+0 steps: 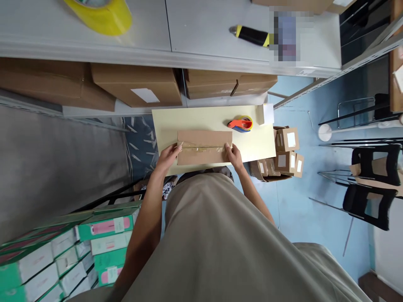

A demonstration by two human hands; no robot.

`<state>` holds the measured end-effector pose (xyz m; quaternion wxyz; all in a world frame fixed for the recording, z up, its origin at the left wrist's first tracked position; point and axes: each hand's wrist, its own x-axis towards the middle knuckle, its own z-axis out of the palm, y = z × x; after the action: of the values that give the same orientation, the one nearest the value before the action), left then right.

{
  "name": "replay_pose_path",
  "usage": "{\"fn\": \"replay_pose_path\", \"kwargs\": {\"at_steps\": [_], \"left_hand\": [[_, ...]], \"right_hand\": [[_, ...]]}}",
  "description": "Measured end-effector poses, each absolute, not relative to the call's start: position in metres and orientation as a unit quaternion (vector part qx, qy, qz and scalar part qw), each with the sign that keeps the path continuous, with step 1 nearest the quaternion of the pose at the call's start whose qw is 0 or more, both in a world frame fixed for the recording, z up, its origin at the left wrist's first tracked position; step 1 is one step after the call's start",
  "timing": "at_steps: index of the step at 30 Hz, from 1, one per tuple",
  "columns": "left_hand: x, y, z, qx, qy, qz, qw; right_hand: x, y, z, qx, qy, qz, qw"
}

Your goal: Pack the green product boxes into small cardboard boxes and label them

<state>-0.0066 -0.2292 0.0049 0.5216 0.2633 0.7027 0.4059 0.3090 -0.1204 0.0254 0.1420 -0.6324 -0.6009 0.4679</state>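
A flat brown cardboard box point(204, 147) lies on a pale yellow board point(195, 119), with a strip of clear tape along its middle seam. My left hand point(168, 156) presses on the box's left end, fingers curled over the edge where the tape ends. My right hand point(233, 154) grips the right end, fingers closed on the edge. A red, yellow and blue tape dispenser point(241, 124) rests on the board just beyond the box, to the right.
Grey shelf point(201, 33) above carries a yellow tape roll point(102, 14) and a yellow-black utility knife point(252, 35). Brown cartons point(135, 84) fill the shelf below. Small labelled boxes point(285, 153) are stacked right of the board. Green-white boxes point(78, 251) at lower left, black chairs point(374, 184) right.
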Motion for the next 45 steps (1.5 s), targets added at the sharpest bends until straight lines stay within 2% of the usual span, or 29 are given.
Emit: {"fn": "replay_pose_path", "kwargs": {"at_steps": [4, 9, 18, 24, 27, 30, 35, 39, 45], "left_hand": [[-0.009, -0.229, 0.014, 0.257, 0.676, 0.45, 0.524], [-0.02, -0.234, 0.019, 0.31, 0.663, 0.447, 0.514], [0.015, -0.256, -0.012, 0.264, 0.752, 0.391, 0.46], [0.026, -0.263, -0.023, 0.229, 0.774, 0.375, 0.456], [0.021, -0.262, -0.022, 0.271, 0.733, 0.386, 0.49], [0.012, -0.252, -0.013, 0.303, 0.732, 0.379, 0.478], [0.002, -0.211, 0.016, 0.351, 0.771, 0.417, 0.33], [0.02, -0.17, 0.044, 0.367, 0.751, 0.455, 0.306], [0.107, -0.122, 0.066, 0.319, 0.727, 0.512, 0.328]], "right_hand": [[0.315, -0.109, 0.044, -0.629, -0.598, 0.467, 0.173], [0.323, -0.103, 0.042, -0.539, -0.624, 0.527, 0.208], [0.325, -0.127, -0.009, -0.59, -0.622, 0.508, 0.08], [0.326, -0.133, -0.013, -0.597, -0.646, 0.476, 0.019], [0.334, -0.114, -0.01, -0.598, -0.689, 0.41, -0.021], [0.344, -0.079, -0.008, -0.612, -0.716, 0.332, -0.049], [0.351, -0.01, -0.01, -0.622, -0.745, 0.223, -0.088], [0.351, 0.028, -0.018, -0.601, -0.761, 0.218, -0.114], [0.354, 0.05, -0.034, -0.553, -0.787, 0.239, -0.13]]}}
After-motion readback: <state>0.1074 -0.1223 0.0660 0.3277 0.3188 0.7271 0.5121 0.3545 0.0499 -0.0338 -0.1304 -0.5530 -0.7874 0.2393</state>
